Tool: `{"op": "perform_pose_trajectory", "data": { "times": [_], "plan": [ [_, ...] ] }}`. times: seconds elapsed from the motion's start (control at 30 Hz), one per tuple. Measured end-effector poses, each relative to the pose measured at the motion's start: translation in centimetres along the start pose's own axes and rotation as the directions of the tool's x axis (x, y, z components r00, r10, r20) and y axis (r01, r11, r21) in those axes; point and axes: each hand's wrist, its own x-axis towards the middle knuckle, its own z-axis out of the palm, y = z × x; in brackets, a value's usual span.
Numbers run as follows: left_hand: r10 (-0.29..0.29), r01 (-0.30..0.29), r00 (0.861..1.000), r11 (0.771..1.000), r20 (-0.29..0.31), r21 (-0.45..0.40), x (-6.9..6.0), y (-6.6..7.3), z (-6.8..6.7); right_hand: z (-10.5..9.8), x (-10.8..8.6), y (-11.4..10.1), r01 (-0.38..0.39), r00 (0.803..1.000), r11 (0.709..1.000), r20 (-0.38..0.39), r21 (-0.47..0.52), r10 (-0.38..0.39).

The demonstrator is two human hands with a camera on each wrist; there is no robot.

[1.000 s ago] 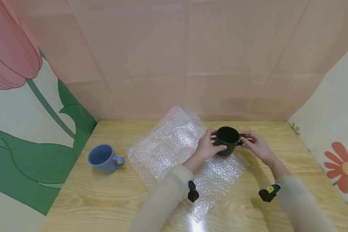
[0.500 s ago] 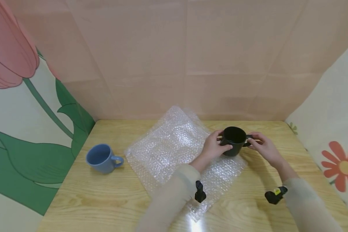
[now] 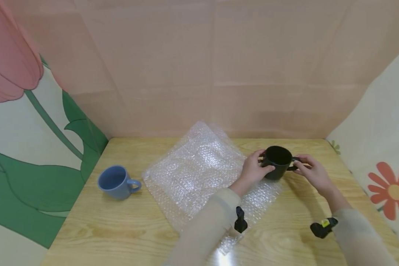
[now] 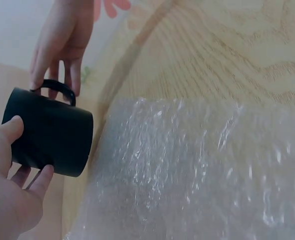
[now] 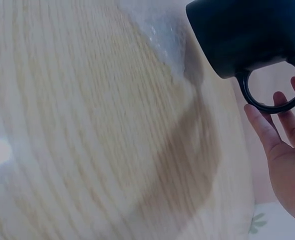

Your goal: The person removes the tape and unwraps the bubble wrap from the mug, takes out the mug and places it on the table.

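Observation:
Between both hands a black mug (image 3: 276,166) is held upright above the right corner of the bubble wrap (image 3: 199,170). My left hand (image 3: 252,168) grips the mug's body from the left, thumb on the near side. At the other side my right hand (image 3: 314,173) pinches the handle (image 5: 273,107). The left wrist view shows the left thumb and fingertips against the black mug (image 4: 52,132). In the right wrist view the mug's shadow falls on the wood, apart from its base.
A blue mug (image 3: 114,183) stands on the left of the wooden table (image 3: 119,229), its handle toward the right. The bubble wrap lies flat across the middle. A pink-brown backdrop (image 3: 212,74) rises behind the table's far edge, with printed flower sheets on both sides.
Both hands have carried the black mug to the right, from over the bubble wrap toward its right corner. The bubble wrap and the blue mug stay in place on the table.

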Motion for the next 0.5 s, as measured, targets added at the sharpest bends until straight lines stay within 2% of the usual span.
{"op": "perform_pose_trajectory", "data": {
  "times": [0.13,0.23,0.27,0.3,0.43,0.5],
  "plan": [
    [-0.003,0.003,1.0,1.0,0.012,-0.017,0.2,0.1,0.9,-0.8,-0.4,1.0,0.01,1.0,0.997,-0.02,0.074,-0.009],
    [-0.022,0.023,1.0,0.999,0.019,-0.032,0.1,0.2,1.5,-1.3,-0.7,1.5,0.004,0.999,0.998,-0.033,0.057,-0.002],
    [-0.023,0.024,1.0,0.999,0.021,-0.034,0.1,0.2,1.7,-1.4,-0.9,1.5,0.001,0.999,0.997,-0.044,0.083,0.002],
    [-0.019,0.019,1.0,0.999,0.016,-0.03,0.1,0.2,1.9,-1.5,-1.0,1.7,-0.001,0.999,0.993,-0.051,0.118,0.007],
    [0.002,-0.002,1.0,1.0,0.003,0.026,0.2,0.4,2.8,-2.2,-1.4,2.1,-0.009,0.998,0.997,-0.062,0.071,0.013],
    [0.005,-0.004,1.0,0.998,-0.005,0.057,0.2,0.5,3.2,-2.4,-1.6,2.3,-0.01,0.997,0.993,-0.071,0.114,0.018]
  ]
}}
